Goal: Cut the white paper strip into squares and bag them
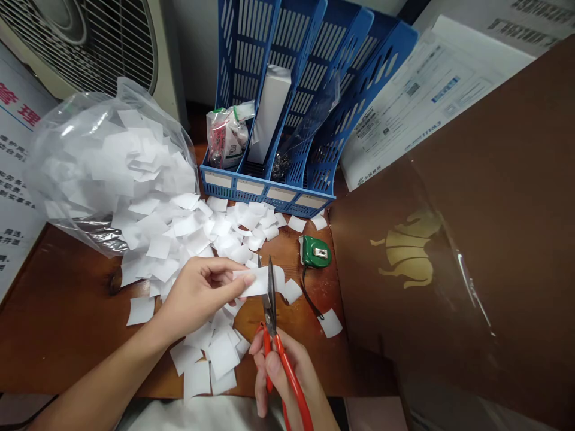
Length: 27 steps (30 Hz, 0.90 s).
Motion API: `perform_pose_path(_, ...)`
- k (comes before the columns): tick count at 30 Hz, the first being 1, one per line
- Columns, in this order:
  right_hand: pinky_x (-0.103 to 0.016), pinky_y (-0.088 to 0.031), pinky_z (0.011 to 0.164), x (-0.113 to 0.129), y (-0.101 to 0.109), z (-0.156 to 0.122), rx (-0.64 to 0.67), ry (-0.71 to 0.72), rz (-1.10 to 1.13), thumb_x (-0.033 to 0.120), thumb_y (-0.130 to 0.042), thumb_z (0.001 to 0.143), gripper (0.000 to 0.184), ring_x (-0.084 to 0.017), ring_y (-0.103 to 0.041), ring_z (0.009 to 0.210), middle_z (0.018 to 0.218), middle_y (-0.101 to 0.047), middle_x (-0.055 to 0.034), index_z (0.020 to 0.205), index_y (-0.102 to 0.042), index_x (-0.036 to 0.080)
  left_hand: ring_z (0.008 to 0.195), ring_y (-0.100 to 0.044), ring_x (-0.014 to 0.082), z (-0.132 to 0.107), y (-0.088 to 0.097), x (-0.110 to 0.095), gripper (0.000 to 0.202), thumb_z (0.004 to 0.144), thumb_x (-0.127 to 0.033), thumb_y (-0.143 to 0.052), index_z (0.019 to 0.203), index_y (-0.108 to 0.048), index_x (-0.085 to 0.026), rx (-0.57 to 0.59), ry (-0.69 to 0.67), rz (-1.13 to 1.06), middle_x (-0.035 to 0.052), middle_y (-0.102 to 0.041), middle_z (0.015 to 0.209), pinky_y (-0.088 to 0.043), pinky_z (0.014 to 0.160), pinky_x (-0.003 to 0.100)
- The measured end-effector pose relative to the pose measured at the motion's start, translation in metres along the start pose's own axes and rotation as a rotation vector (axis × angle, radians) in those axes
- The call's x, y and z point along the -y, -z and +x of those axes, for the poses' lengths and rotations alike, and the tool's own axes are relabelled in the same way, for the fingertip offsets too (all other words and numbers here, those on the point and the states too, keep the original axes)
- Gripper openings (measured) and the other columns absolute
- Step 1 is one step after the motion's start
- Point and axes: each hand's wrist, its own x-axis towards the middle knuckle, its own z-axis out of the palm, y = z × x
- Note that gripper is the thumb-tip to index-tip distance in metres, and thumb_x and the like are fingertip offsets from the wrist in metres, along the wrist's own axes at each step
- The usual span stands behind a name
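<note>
A white paper strip [256, 282] is pinched between the thumb and fingers of my left hand [197, 293]. My right hand [287, 371] grips red-handled scissors [290, 377], whose dark blades are parted around the strip, with the strip's end sticking out to their right. Cut white paper pieces [223, 354] lie scattered under and around both hands. More pieces form a heap that runs back to a clear plastic bag [103, 155] full of them at the left. Right of the blades sits a green tape measure [315, 251] with a black strap.
At the back stands a blue file rack [269, 191] holding a bagged item [228, 136] and a white box [271, 114]. A fan [103, 48] is behind the bag. Brown cardboard [449, 269] with a gold animal print borders the wooden table [72, 311] at the right.
</note>
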Motion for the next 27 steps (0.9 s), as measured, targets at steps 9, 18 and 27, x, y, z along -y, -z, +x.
perform_pose_path(9,-0.020,-0.031,0.047,0.002,-0.001,-0.002,-0.030,-0.047,0.007,0.076,-0.061,0.087,0.060,-0.003,-0.047,0.042,0.078,-0.052,0.0007,0.089,-0.054,0.016,0.059,-0.068,0.0094,0.002,0.000,-0.001,0.023,0.087,-0.040,-0.079,0.089,-0.080,-0.017,-0.001,0.026,-0.031,0.0019,-0.074,0.068,-0.052,0.058,0.014)
perform_pose_path(18,-0.016,-0.029,0.039,-0.009,0.001,-0.002,-0.019,-0.044,0.052,0.075,-0.064,0.086,0.060,-0.002,-0.050,0.040,0.079,-0.051,0.0020,0.085,-0.052,0.016,0.056,-0.064,0.0077,0.004,0.001,0.001,0.025,0.087,-0.041,-0.079,0.090,-0.080,-0.016,0.015,0.052,-0.051,0.0014,-0.074,0.067,-0.050,0.056,0.013)
perform_pose_path(27,-0.017,-0.028,0.031,-0.004,-0.004,0.006,-0.107,-0.230,-0.045,0.090,-0.064,0.069,0.073,-0.008,-0.045,0.030,0.051,-0.040,0.0086,0.075,-0.044,0.021,0.058,-0.063,0.0084,0.005,0.002,0.001,0.026,0.086,-0.042,-0.079,0.088,-0.080,-0.015,0.025,0.073,-0.058,0.0019,-0.074,0.070,-0.051,0.057,0.015)
